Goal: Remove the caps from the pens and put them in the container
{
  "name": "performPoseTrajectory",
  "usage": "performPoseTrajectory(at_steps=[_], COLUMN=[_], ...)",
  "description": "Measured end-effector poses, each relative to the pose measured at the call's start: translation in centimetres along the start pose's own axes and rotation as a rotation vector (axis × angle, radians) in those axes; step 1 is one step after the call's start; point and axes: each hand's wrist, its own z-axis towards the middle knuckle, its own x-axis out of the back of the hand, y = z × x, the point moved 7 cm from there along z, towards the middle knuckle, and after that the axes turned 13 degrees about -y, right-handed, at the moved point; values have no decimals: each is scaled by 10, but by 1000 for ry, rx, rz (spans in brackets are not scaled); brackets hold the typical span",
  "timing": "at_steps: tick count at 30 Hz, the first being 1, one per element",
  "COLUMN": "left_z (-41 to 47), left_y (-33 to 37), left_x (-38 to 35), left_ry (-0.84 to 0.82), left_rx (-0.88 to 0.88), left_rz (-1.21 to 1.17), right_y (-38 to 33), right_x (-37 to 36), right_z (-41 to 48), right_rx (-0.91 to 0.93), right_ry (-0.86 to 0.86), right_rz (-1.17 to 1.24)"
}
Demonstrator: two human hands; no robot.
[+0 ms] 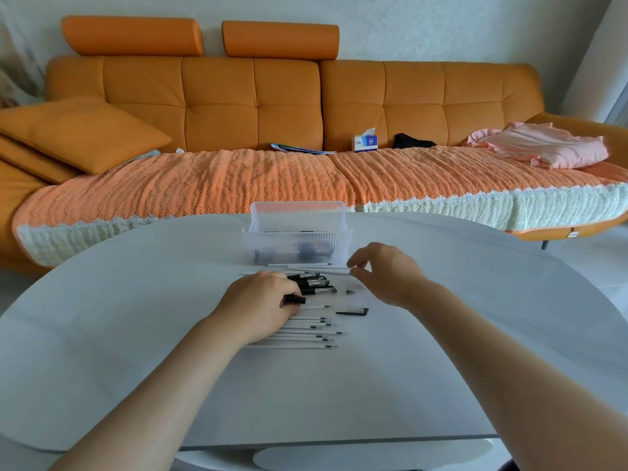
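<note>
A clear ribbed plastic container (pixel 295 237) stands at the far middle of the white table, with dark caps showing through its wall. In front of it lies a cluster of black capped pens (pixel 314 283). My left hand (pixel 261 297) rests on the table beside them, fingers closed on one black pen (pixel 296 299). Several white refills (pixel 306 329) lie in a row under and right of that hand. My right hand (pixel 384 271) hovers to the right, fingers apart, fingertips next to thin white refills (pixel 316 266). A loose black cap (pixel 353 312) and a small tip piece (pixel 350 292) lie between the hands.
The oval white table (pixel 136 334) reaches toward an orange sofa (pixel 272 107) covered by an orange knitted throw. On the sofa sit a tissue box (pixel 365 141), a booklet, a dark item and a pink garment (pixel 543 146).
</note>
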Motion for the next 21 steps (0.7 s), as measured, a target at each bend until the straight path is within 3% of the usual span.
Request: performPoseTrajectory(at_steps=[11, 21], left_z=[-6, -11], left_y=[-1, -9], left_x=[12, 26], left_ry=[102, 202], left_rx=[-1, 73], left_rz=[-8, -26], right_y=[-12, -12], right_x=[-16, -2], right_z=[18, -2], right_rx=[-22, -1], right_ry=[-62, -3], right_rz=[-209, 5])
